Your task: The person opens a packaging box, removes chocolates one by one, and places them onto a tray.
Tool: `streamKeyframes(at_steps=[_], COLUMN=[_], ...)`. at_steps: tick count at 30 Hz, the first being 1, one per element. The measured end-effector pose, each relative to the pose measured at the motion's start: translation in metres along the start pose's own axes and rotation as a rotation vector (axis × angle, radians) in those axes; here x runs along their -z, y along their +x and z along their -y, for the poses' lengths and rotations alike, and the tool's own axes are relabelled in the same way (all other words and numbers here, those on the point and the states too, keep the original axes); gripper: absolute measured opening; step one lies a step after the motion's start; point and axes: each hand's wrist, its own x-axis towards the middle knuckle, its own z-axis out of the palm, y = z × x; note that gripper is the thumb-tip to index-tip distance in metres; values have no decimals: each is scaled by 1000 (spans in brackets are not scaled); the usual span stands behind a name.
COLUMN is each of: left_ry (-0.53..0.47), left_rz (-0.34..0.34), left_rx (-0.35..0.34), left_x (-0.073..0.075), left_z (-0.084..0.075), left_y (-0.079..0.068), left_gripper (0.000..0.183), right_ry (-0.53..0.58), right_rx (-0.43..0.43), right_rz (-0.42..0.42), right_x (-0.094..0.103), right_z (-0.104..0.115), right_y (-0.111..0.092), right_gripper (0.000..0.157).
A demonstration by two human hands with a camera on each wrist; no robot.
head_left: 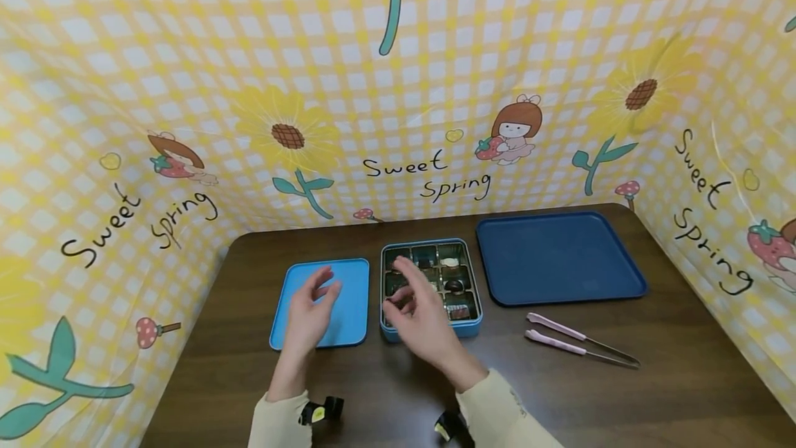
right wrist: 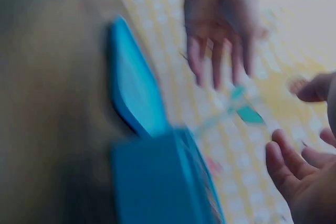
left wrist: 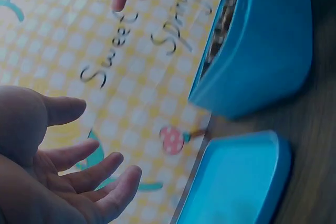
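Note:
A blue square box (head_left: 430,331) stands in the middle of the table, its inside split into several compartments holding small pieces, some in wrappers. To its left lies a light blue lid (head_left: 352,296). My left hand (head_left: 309,313) hovers over the lid with nothing in its grasp, thumb apart from the relaxed fingers. Over the box's near left part is my right hand (head_left: 423,323), also holding nothing, its fingers loosely bent; it hides several compartments. Both hands appear raised beside the blue box (left wrist: 273,45) in the left wrist view.
A dark blue tray (head_left: 560,258) lies at the back right. In front of it rest tongs (head_left: 584,341) with pale pink grips. A yellow checked cloth (head_left: 398,109) hangs around the back and sides of the brown table (head_left: 385,393).

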Motion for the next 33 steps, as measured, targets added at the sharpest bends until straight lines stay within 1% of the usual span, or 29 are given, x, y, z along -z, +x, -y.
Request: streamKeyframes(at_steps=[2,4,8,11,16,17,19,24,28,33], left_ry=[-38,-67,-92,-81,-61,-66,-75,-103,-117,-90], left_rz=[13,32,60,72,89,90,90,100,90,70], left_rx=[9,20,38,39,39,49,64,67,67,83], left_x=[-8,-17,-38,-51,-70,-73,-77,-84,-86,-90], left_z=[-3,-6,-4,-1,1,1,0,1,4,8], left_y=[0,-1,-2,-2,-2,-2,-2,0,0,0], left_gripper=[47,49,53,55,60,61,62,62,62,62], right_ry=[-26,-67,-143,-192,-268,-280,-302,-333,-369,-445], right_rx=[25,17,-66,-133,-204,-215,-244,-294,-296,-315], right_rz=[-42,-77,-115,-138,-189,-194,-201,-198,-182,-149], right_x=[15,32,68,91,123,129,137,151,156,165], right_z=[-1,-5,-13,-18,-25,-27,-30,-37,-44,-51], right_y=[1,-1,-8,-13,-22,-23,-26,-33,-39,-51], right_gripper=[69,70,77,83,87,87,87,87,85,83])
